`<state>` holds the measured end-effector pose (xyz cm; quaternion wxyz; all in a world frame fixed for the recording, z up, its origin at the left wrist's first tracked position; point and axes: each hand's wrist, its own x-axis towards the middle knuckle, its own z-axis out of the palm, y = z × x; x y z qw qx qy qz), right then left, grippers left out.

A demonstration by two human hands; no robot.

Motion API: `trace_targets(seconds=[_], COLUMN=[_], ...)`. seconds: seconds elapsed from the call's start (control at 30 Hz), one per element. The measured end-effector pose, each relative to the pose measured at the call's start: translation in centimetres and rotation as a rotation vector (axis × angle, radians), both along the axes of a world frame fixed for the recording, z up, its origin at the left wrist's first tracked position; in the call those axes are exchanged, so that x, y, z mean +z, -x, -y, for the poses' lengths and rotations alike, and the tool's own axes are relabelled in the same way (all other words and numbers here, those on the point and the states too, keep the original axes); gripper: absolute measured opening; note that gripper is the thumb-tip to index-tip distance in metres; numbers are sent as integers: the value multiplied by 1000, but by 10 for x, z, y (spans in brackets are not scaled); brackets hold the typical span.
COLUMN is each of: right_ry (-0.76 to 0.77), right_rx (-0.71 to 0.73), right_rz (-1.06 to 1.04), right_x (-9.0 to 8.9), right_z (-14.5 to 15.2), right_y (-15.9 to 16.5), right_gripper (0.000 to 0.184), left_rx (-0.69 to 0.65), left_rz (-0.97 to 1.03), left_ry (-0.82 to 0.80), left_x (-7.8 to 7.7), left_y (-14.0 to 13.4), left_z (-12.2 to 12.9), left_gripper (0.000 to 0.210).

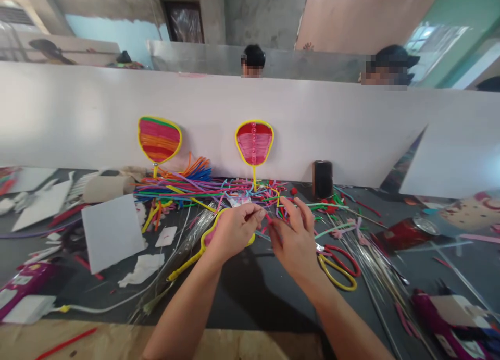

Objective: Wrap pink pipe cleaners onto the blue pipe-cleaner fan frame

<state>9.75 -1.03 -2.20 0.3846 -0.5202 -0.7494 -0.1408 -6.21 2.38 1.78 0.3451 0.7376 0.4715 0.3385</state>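
Note:
Over the middle of the dark table, my left hand (236, 232) has its thumb and forefinger pinched together; whatever sits between them is too small to make out. Close beside it, my right hand (295, 245) pinches a short pink pipe cleaner piece (268, 220) between thumb and forefinger, its other fingers raised. Under my left hand lies a yellow-rimmed fan (209, 238) with a pink middle, partly covered by the hand. Scissors (341, 269) with red and yellow handles rest right of my right wrist.
Two finished-looking fans, one striped (160, 140) and one pink (254, 141), lean on the white partition (203, 99). Loose pipe cleaners (187, 188) pile before them. A black phone-like object (322, 178), a red can (406, 232), a white card (113, 234) and purple glue-gun-like tools (29, 284) lie around.

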Motion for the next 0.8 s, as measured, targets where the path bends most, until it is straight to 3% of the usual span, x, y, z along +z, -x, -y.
trace_targets(seconds=[0.2, 0.4, 0.63, 0.7, 0.8], right_ry=[75, 208, 272, 258, 195], right_rx=[123, 170, 215, 228, 264], right_rz=[-215, -350, -427, -387, -164], right_x=[-3, -2, 5, 7, 14], right_z=[0, 8, 10, 9, 9], right_y=[-5, -4, -12, -17, -25], right_gripper=[6, 6, 7, 6, 10], left_rx=[-77, 76, 93, 82, 69], left_rz=[55, -113, -297, -303, -292], left_ry=[79, -81, -221, -218, -190], left_x=[3, 4, -3, -4, -2], left_y=[8, 1, -6, -6, -5], left_z=[0, 1, 0, 0, 0], left_gripper=[23, 20, 24, 25, 27])
